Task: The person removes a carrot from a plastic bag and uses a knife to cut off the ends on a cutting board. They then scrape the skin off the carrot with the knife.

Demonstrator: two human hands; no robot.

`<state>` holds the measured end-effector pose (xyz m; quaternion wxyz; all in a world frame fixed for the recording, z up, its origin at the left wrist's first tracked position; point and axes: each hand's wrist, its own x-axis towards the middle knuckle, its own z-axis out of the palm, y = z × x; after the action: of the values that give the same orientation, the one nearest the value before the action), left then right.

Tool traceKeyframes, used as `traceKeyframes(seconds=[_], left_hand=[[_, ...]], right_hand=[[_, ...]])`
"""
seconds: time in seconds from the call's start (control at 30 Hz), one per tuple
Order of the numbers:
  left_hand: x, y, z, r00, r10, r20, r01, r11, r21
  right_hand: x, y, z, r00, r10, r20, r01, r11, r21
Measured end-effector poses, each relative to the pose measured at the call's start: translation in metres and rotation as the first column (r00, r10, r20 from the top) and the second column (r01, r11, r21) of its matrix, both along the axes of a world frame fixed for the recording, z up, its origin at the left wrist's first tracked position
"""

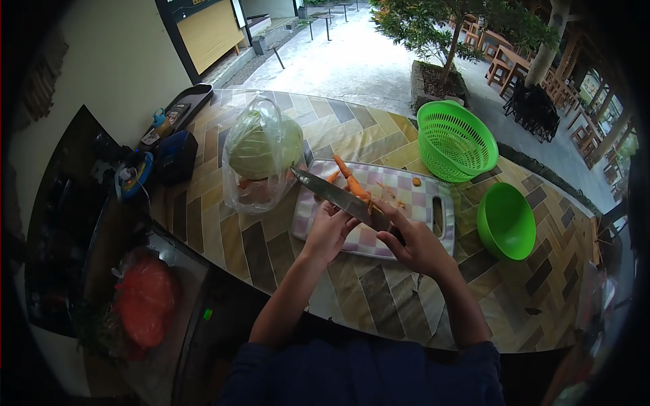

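Observation:
In my right hand (pixel 414 242) is the handle of a large kitchen knife (pixel 335 194), its broad blade slanting up to the left above the board. My left hand (pixel 329 233) is close under the blade, fingers bent together and partly hidden by it; what they hold, if anything, does not show. A partly peeled carrot (pixel 352 181) lies beyond the blade on a pink-and-white checked cutting board (pixel 308 220). Orange peelings and a small round carrot end (pixel 416 182) are on the board too. Left of it stands a cabbage (pixel 261 149) in a clear plastic bag (pixel 244 196).
A green colander (pixel 457 142) and a green bowl (pixel 504 220) stand right of the board on the tile-patterned table (pixel 379 291). A black tray (pixel 193 101) sits at the far left. A red plastic bag (pixel 145 301) lies lower left. A planter with a tree (pixel 440 84) stands beyond the table.

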<state>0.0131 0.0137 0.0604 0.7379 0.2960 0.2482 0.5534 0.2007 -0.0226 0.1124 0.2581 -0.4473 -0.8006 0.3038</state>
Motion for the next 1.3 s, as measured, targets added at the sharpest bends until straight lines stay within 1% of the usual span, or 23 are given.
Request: traceKeyframes(seconds=[0.1,0.2,0.3,0.33,0.4,0.43,0.5,0.6,0.7,0.8,0.9,1.0,1.2,1.3], left_hand=[[-0.001,-0.001,-0.002,0.998,0.040,-0.050,-0.039,0.999,0.033],[0.000,0.000,-0.002,0.994,0.068,-0.082,-0.063,0.996,0.060],[0.001,-0.004,0.002,0.994,0.052,-0.100,-0.045,0.996,0.072],[0.001,-0.006,0.002,0.993,0.040,-0.107,-0.032,0.997,0.074],[0.000,-0.003,-0.004,0.998,0.008,-0.063,-0.005,0.999,0.049],[-0.001,-0.002,-0.006,0.999,-0.008,-0.041,0.009,0.999,0.037],[-0.001,-0.002,-0.002,1.000,0.014,-0.012,-0.014,1.000,0.004],[-0.001,-0.001,-0.001,1.000,0.022,0.009,-0.021,0.999,-0.038],[-0.002,0.000,-0.004,1.000,0.003,-0.005,-0.003,1.000,-0.031],[-0.002,0.000,-0.010,1.000,-0.014,-0.025,0.013,1.000,-0.014],[-0.002,-0.001,-0.011,0.999,-0.016,-0.032,0.016,1.000,-0.011],[0.000,-0.003,-0.008,0.999,0.008,-0.032,-0.009,1.000,-0.022],[0.001,-0.004,-0.007,1.000,0.014,-0.019,-0.014,0.999,-0.039],[0.001,-0.004,-0.005,0.999,0.015,-0.036,-0.017,0.998,-0.062]], right_hand=[[-0.001,-0.002,0.004,0.998,-0.016,0.054,0.013,0.999,0.047],[-0.001,0.001,-0.001,1.000,0.018,0.025,-0.019,0.998,0.054],[-0.001,0.002,-0.010,1.000,-0.029,0.004,0.028,0.993,0.115],[-0.001,0.002,-0.010,1.000,-0.024,-0.005,0.024,0.994,0.111],[0.000,0.002,-0.010,1.000,-0.013,-0.022,0.015,0.995,0.101],[0.000,0.001,-0.009,0.999,-0.018,-0.032,0.020,0.997,0.068],[0.001,-0.003,-0.006,0.998,-0.031,-0.048,0.031,1.000,0.001],[0.001,-0.003,-0.012,0.984,-0.124,-0.130,0.132,0.990,0.058],[0.002,-0.006,-0.001,0.994,-0.072,-0.080,0.066,0.995,-0.076],[0.000,-0.007,-0.003,0.999,-0.021,-0.049,0.017,0.997,-0.080],[0.000,-0.005,-0.003,1.000,-0.003,-0.026,0.003,1.000,-0.019],[0.000,-0.006,0.000,1.000,0.006,-0.023,-0.007,0.999,-0.046],[0.001,-0.005,-0.007,1.000,0.012,-0.011,-0.011,0.999,0.047],[0.001,-0.006,-0.003,1.000,0.018,-0.018,-0.018,1.000,0.011]])
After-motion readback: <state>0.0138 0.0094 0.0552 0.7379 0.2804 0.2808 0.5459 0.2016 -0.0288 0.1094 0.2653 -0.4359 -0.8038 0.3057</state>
